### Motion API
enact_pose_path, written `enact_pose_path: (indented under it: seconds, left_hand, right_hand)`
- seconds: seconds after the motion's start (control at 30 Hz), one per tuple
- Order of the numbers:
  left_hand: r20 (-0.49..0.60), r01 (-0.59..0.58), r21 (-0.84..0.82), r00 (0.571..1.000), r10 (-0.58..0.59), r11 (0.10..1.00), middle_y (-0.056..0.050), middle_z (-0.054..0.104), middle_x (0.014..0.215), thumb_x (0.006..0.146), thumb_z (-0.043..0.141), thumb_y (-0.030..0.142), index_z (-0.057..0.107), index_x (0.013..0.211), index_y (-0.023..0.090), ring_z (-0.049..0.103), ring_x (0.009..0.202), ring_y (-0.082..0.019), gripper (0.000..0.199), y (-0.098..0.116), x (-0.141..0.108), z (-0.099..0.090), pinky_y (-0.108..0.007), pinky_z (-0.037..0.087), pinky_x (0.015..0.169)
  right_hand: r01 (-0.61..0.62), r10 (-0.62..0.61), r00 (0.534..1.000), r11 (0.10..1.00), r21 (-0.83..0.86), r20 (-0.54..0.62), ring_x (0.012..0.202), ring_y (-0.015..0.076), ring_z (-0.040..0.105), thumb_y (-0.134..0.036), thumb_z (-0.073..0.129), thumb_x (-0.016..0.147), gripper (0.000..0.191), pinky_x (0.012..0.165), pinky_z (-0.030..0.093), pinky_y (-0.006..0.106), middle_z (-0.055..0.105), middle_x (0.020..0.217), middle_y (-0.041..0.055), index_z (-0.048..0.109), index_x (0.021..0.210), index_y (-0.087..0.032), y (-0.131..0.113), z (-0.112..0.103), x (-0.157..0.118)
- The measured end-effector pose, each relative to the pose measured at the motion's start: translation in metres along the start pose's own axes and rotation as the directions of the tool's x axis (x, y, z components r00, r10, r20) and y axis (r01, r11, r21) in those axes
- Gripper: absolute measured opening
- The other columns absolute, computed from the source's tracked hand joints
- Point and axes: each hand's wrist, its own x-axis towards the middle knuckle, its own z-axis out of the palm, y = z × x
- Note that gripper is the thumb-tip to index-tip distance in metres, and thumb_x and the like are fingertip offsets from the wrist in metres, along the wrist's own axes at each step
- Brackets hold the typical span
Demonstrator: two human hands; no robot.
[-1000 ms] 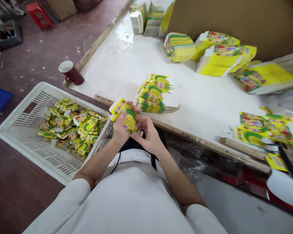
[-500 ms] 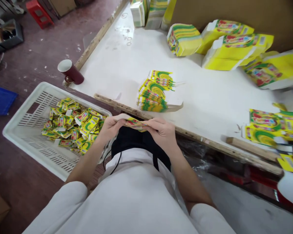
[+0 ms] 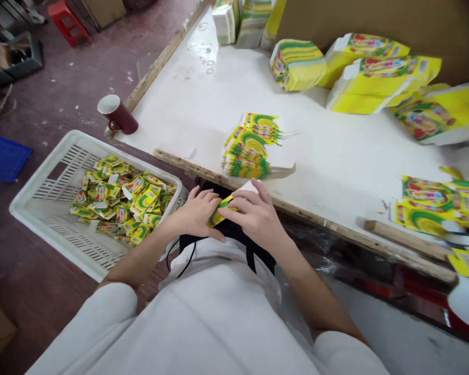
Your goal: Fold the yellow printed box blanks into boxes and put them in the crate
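Note:
My right hand (image 3: 256, 214) grips a small yellow-and-green paper carton (image 3: 219, 212) from above, its fingers bent around it. The carton is tilted just off the table's front edge, and its white end flap sticks out past my right fingers. Against the carton's lower left end rests my left hand (image 3: 197, 214), fingers stretched and thumb apart. Part of the carton is hidden by both hands. On the table right ahead lies a fanned pile of flat cartons (image 3: 252, 146), printed yellow and green.
A white plastic basket (image 3: 42, 229) of small cartons (image 3: 121, 200) stands at left. A maroon mug (image 3: 121, 115) sits at the table's corner. Stacks of larger yellow cartons (image 3: 383, 86) line the back. More flat cartons (image 3: 426, 205) and a wood strip (image 3: 406, 239) lie right.
Both hands were pinching the carton level by its two ends. Now the carton is tilted, my right hand wraps over it, and my left fingers have spread out at its end.

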Motion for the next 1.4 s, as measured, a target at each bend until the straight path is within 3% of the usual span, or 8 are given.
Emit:
enact_pose_path:
  seconds: [0.2,0.3,0.4,0.53,0.67,0.87,1.1,1.4]
  left_hand:
    - [-0.237,-0.031,-0.400,0.969,-0.070,0.916,-0.010,0.067,0.119,0.073,0.077,0.044,0.048,0.128,0.017,0.068,0.107,-0.028,0.067,0.004,0.006,0.003,-0.039,0.053,0.090]
    - [-0.411,0.035,-0.381,0.889,-0.203,0.924,-0.006,0.070,0.108,0.074,0.074,0.042,0.049,0.121,0.020,0.069,0.098,-0.026,0.057,0.012,0.007,0.011,-0.035,0.053,0.081]
    - [-0.514,0.004,-0.216,0.850,-0.117,0.976,-0.007,0.071,0.103,0.068,0.076,0.037,0.052,0.115,0.019,0.070,0.095,-0.028,0.055,0.015,0.008,0.019,-0.041,0.051,0.087]
    - [-0.571,-0.128,-0.073,0.819,0.063,0.989,-0.014,0.068,0.122,0.074,0.071,0.028,0.045,0.131,0.017,0.069,0.106,-0.029,0.064,0.014,0.010,0.025,-0.041,0.050,0.089]
    - [-0.496,-0.190,-0.065,0.858,0.133,0.980,-0.015,0.062,0.133,0.079,0.070,0.033,0.030,0.146,0.020,0.067,0.113,-0.028,0.079,0.011,0.011,0.026,-0.039,0.053,0.087]
    - [-0.486,-0.206,-0.237,0.871,0.067,0.949,-0.008,0.064,0.116,0.069,0.069,0.019,0.041,0.125,0.022,0.069,0.098,-0.025,0.063,0.004,0.015,0.033,-0.034,0.055,0.079]
    - [-0.567,-0.226,-0.412,0.822,-0.054,0.883,-0.015,0.048,0.125,0.064,0.075,0.026,0.035,0.126,0.018,0.061,0.108,-0.026,0.074,-0.001,0.020,0.038,-0.039,0.055,0.087]
    - [-0.545,-0.193,-0.352,0.838,-0.032,0.916,-0.008,0.067,0.114,0.066,0.073,0.020,0.032,0.136,0.023,0.070,0.103,-0.024,0.081,0.002,0.001,0.016,-0.036,0.056,0.087]
  right_hand:
    - [-0.140,0.153,0.966,0.987,0.073,-0.207,0.128,0.0212,0.057,-0.022,0.058,0.098,0.035,0.126,0.020,0.050,0.071,0.119,0.0004,0.063,0.129,-0.037,-0.001,-0.004,-0.002]
    - [-0.390,0.496,0.784,0.862,0.323,-0.375,0.150,0.0332,0.033,-0.046,0.060,0.094,0.067,0.122,0.028,0.058,0.040,0.159,0.0118,0.035,0.154,-0.029,-0.005,-0.002,0.002]
    - [-0.490,0.715,0.694,0.555,0.673,-0.084,0.148,0.0309,0.039,-0.050,0.057,0.094,0.066,0.119,0.037,0.054,0.042,0.159,0.0124,0.037,0.153,-0.028,-0.007,0.011,0.003]
    - [-0.510,0.635,0.676,0.036,0.860,0.374,0.128,0.0293,0.062,-0.054,0.066,0.087,0.060,0.108,0.052,0.051,0.066,0.137,0.0101,0.055,0.139,-0.027,-0.003,0.030,0.001]
    - [-0.452,0.679,0.615,-0.113,0.885,0.401,0.117,0.0266,0.069,-0.054,0.073,0.083,0.054,0.109,0.052,0.049,0.074,0.123,0.0069,0.064,0.128,-0.027,0.002,0.034,0.001]
    - [-0.483,0.652,0.653,-0.034,0.875,0.386,0.118,0.0303,0.068,-0.067,0.066,0.082,0.064,0.106,0.054,0.049,0.073,0.125,0.0117,0.067,0.127,-0.022,-0.005,0.037,0.001]
    - [-0.434,0.437,0.885,0.645,0.629,0.162,0.140,0.0243,0.052,-0.034,0.054,0.099,0.036,0.116,0.046,0.044,0.055,0.150,0.0075,0.065,0.133,-0.031,-0.009,0.030,-0.008]
    - [-0.355,0.251,0.934,0.727,0.587,0.253,0.139,0.0272,0.052,-0.020,0.065,0.090,0.025,0.113,0.047,0.050,0.053,0.150,0.0123,0.074,0.113,-0.025,0.012,0.005,-0.007]
